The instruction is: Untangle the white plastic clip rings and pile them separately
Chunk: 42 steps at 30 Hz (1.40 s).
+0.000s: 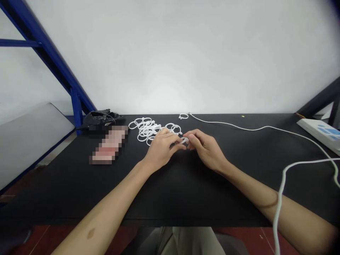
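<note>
A white plastic ring [184, 140] is held between my two hands above the black table. My left hand [161, 148] pinches its left side between thumb and fingers. On the other side, my right hand [205, 148] grips it with thumb and forefinger, and the fingers hide much of it. Just behind my left hand lies a loose pile of similar white rings [143, 134], each with what looks like a small knob or eyelet; my hand covers part of the pile. One more white ring [183, 116] lies apart near the table's back edge.
On the black table [164, 194], a blurred-out pinkish item [108, 145] and a crumpled black plastic bag [102, 117] lie at left. A white cable [233, 124] runs rightward, crossing in front of my right forearm. A white box [321, 132] with blue marks sits far right.
</note>
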Each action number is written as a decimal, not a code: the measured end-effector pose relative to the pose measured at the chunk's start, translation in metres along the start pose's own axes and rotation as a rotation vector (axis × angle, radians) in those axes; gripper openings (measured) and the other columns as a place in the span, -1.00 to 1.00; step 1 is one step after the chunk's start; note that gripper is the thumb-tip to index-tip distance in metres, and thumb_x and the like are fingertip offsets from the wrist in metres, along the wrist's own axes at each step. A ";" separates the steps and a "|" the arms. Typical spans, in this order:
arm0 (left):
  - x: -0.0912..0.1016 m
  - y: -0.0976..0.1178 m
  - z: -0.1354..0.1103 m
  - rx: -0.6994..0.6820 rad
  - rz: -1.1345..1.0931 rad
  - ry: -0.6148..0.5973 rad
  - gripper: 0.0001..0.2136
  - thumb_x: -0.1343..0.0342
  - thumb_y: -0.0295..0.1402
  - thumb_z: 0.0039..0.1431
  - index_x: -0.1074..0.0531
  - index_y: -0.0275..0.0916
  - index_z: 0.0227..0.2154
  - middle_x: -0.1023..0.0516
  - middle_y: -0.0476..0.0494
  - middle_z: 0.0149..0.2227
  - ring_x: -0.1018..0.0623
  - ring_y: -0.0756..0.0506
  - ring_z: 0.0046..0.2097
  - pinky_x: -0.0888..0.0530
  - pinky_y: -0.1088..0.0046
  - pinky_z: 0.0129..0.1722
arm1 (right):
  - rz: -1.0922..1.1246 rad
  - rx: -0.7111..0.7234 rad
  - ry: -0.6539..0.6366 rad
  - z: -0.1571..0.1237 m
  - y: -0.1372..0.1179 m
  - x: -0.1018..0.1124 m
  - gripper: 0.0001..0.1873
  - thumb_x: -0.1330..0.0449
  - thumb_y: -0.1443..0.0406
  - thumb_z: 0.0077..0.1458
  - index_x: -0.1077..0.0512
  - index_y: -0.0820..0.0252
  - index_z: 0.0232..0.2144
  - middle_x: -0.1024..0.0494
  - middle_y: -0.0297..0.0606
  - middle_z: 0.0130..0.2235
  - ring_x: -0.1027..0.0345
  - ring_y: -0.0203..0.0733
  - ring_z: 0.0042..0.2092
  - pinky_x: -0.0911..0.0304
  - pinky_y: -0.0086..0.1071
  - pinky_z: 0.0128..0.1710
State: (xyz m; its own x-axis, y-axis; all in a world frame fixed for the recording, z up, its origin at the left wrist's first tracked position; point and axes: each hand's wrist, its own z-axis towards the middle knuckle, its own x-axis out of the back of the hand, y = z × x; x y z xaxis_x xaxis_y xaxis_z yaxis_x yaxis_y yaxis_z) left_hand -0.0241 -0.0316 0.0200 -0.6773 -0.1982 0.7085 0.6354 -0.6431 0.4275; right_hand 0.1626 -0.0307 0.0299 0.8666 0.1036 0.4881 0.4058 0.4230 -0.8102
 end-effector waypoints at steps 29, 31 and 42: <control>0.001 0.012 -0.002 0.084 -0.050 -0.072 -0.64 -0.14 -0.17 0.21 -0.33 -0.17 0.01 -0.44 -0.13 0.01 -0.38 -0.18 0.08 -0.35 0.18 0.11 | -0.199 0.181 0.019 0.006 0.001 0.010 -0.86 -0.11 0.30 0.21 -0.41 0.16 -0.39 -0.53 -0.35 -0.40 -0.36 -0.30 -0.41 -0.24 -0.42 -0.36; 0.001 0.012 -0.002 0.082 -0.041 -0.067 -0.65 -0.14 -0.17 0.21 -0.33 -0.17 0.01 -0.45 -0.13 0.00 -0.38 -0.18 0.07 -0.35 0.19 0.10 | -0.194 0.167 0.018 0.006 0.002 0.011 -0.86 -0.12 0.28 0.21 -0.42 0.15 -0.39 -0.53 -0.36 -0.41 -0.35 -0.31 -0.42 -0.24 -0.43 -0.36; 0.001 0.007 -0.002 0.084 0.046 -0.036 -0.72 -0.07 -0.23 0.26 -0.33 -0.18 -0.01 -0.44 -0.13 -0.02 -0.36 -0.18 0.04 -0.33 0.18 0.10 | -0.254 -0.002 0.023 0.017 0.025 0.011 -0.83 -0.11 0.24 0.22 -0.46 0.13 -0.20 -0.61 -0.29 -0.23 -0.46 -0.22 -0.23 -0.31 -0.32 -0.17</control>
State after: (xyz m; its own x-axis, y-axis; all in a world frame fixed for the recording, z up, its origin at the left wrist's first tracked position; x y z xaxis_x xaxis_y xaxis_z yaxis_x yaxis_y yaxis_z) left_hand -0.0207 -0.0375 0.0224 -0.6337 -0.1989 0.7476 0.6958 -0.5690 0.4384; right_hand 0.1777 -0.0033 0.0205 0.7432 -0.0263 0.6685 0.6118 0.4312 -0.6632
